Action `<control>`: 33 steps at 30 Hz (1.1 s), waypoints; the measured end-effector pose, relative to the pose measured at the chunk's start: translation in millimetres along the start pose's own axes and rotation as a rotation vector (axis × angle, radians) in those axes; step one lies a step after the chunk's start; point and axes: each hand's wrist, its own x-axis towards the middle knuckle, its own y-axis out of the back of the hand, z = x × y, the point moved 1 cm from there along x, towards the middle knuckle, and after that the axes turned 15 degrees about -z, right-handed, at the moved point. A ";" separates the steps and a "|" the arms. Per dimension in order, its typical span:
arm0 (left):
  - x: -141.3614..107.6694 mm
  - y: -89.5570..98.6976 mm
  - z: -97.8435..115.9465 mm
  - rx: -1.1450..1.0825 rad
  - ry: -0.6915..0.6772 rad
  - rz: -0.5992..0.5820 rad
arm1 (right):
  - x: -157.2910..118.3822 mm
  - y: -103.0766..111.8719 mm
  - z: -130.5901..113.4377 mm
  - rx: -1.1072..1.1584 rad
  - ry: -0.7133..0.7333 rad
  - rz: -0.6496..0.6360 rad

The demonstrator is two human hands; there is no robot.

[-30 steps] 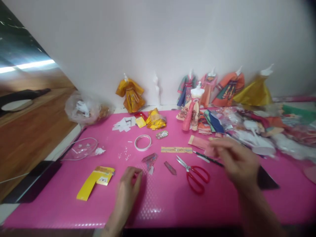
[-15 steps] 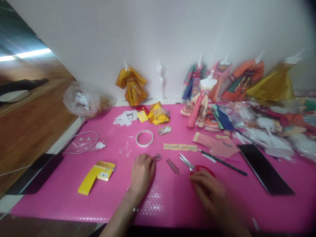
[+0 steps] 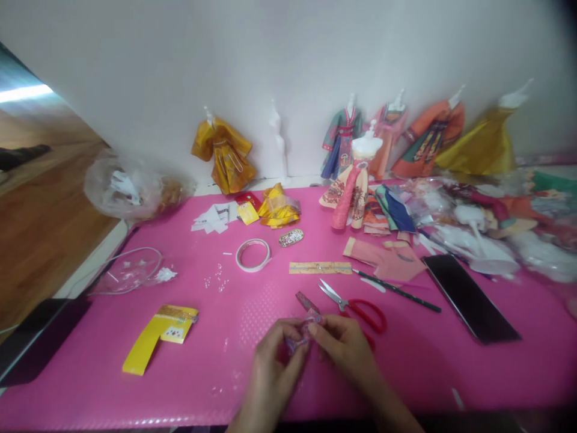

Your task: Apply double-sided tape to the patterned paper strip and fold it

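Near the front of the pink table, both my hands pinch a small patterned pink-purple piece (image 3: 310, 325), perhaps paper or fabric; its details are blurred. My left hand (image 3: 274, 367) grips its left side with thumb and fingers. My right hand (image 3: 347, 346) pinches its right side. Just behind the fingers lies a narrow dark patterned strip (image 3: 307, 300). Red-handled scissors (image 3: 360, 310) rest beyond my right hand, blades partly spread and pointing to the back left. A tan patterned strip (image 3: 320, 268) lies behind them.
A roll of tape (image 3: 253, 255) and a yellow cut sheet (image 3: 146, 346) lie to the left. A dark pencil (image 3: 396, 290) and a phone (image 3: 469, 297) lie on the right. Small dressed forms, including a yellow-robed one (image 3: 223, 150), stand along the wall; plastic bags (image 3: 478, 240) crowd the back right.
My right hand has left the scissors and moved left to meet my left hand. The small piece has come up off the table toward me, between both hands. The view has shifted slightly.
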 end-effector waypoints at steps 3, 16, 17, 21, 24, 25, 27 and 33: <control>2.9 2.0 2.8 -0.185 0.087 -0.058 | -2.5 2.2 -0.8 0.061 -0.002 -0.002; 13.9 40.3 -0.7 -0.154 0.251 0.132 | -15.1 11.0 -5.3 0.147 -0.021 -0.028; 17.3 46.0 -1.6 -0.118 0.251 0.126 | -15.9 11.8 -5.8 0.143 -0.020 -0.026; 24.5 58.8 -1.2 0.020 0.261 0.141 | -20.4 14.0 -9.9 0.122 -0.019 -0.031; 19.5 50.6 9.5 0.013 0.251 0.119 | -23.2 12.4 -13.4 0.106 -0.023 -0.039; 16.8 44.4 14.1 -0.023 0.247 0.070 | -23.8 11.5 -14.6 0.100 -0.023 -0.042; 11.6 29.3 22.1 -0.136 0.251 -0.074 | -24.3 10.5 -17.6 0.089 -0.022 -0.045; 1.3 -1.4 22.4 -0.448 0.396 -0.352 | -25.2 17.5 -29.2 0.052 0.001 0.003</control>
